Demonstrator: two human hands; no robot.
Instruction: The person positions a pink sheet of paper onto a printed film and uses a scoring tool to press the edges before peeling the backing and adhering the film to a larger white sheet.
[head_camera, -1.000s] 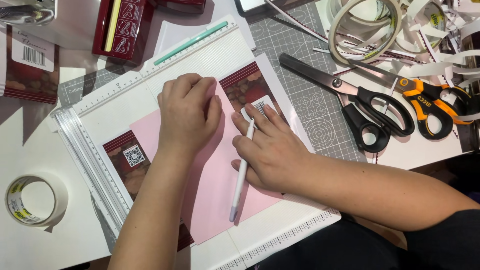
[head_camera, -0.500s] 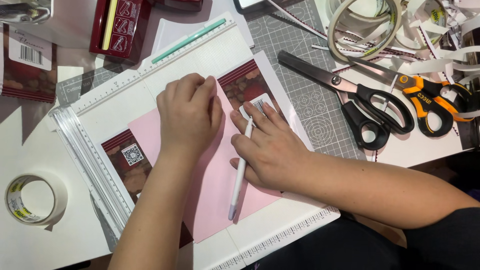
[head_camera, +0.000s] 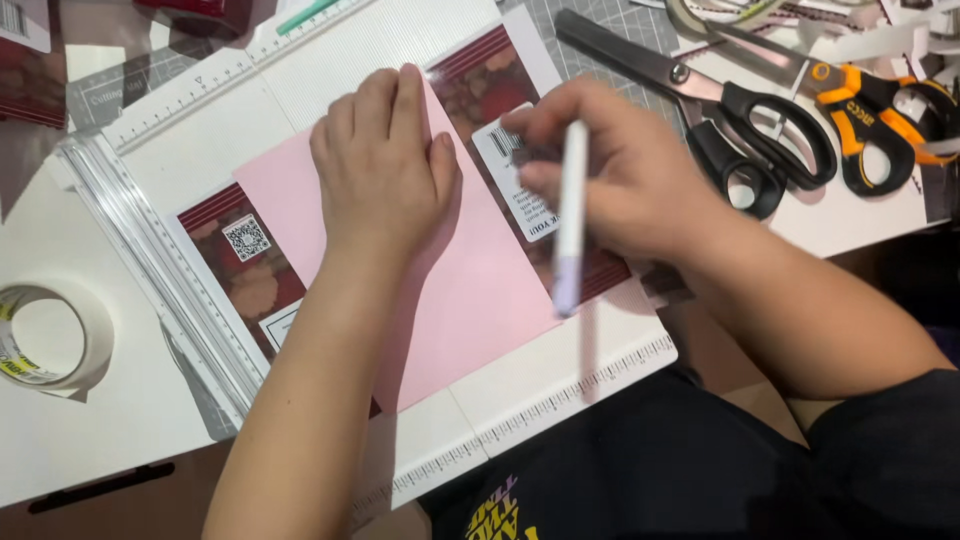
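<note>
Pink card stock, a smooth rectangular sheet (head_camera: 480, 290), lies pinned under the person's left hand (head_camera: 385, 160), which presses flat with fingers together and grips nothing. The right hand (head_camera: 620, 180), a moment ago resting on the sheet with its tool laid along the paper, has lifted clear and now hovers above the sheet's right edge, fingers curled around a slim white stylus with a pale lilac tip (head_camera: 570, 230) that points down toward the body; that lift suggests one pass along the sheet is finished. Beneath the pink sheet sits a dark red printed wrapper (head_camera: 245, 270), showing a small square white code patch at the left and a white rectangular barcode label (head_camera: 510, 175) at the right. Both rest on a white scoring board with ruler markings along its edges (head_camera: 560, 380). Farther out, a roll of clear tape (head_camera: 45, 340) lies at the left, and black-handled scissors (head_camera: 720, 110) and orange-handled scissors (head_camera: 880, 110) lie at the upper right.
</note>
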